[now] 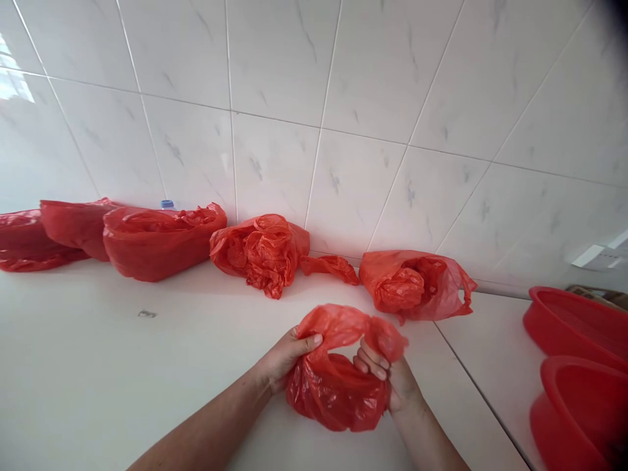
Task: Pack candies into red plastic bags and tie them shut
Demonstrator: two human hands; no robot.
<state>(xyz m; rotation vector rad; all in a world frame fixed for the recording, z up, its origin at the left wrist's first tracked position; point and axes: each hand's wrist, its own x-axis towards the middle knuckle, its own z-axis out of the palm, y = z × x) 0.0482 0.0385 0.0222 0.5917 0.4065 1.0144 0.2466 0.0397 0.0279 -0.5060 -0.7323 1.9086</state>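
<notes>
While the left grip [290, 356] pinches the red bag [338, 392], the right grip [380, 363] clasps it too

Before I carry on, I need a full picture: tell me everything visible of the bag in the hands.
The bag is red, thin, glossy, crinkled plastic, slightly see-through. Its body sags, with loop-like upper parts around an opening. It is held over the white table, the left hand gripping one side, the right hand the other.

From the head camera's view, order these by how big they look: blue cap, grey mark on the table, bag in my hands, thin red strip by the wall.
Held bag
Red strip
Blue cap and grey mark: too alike to rank
</notes>
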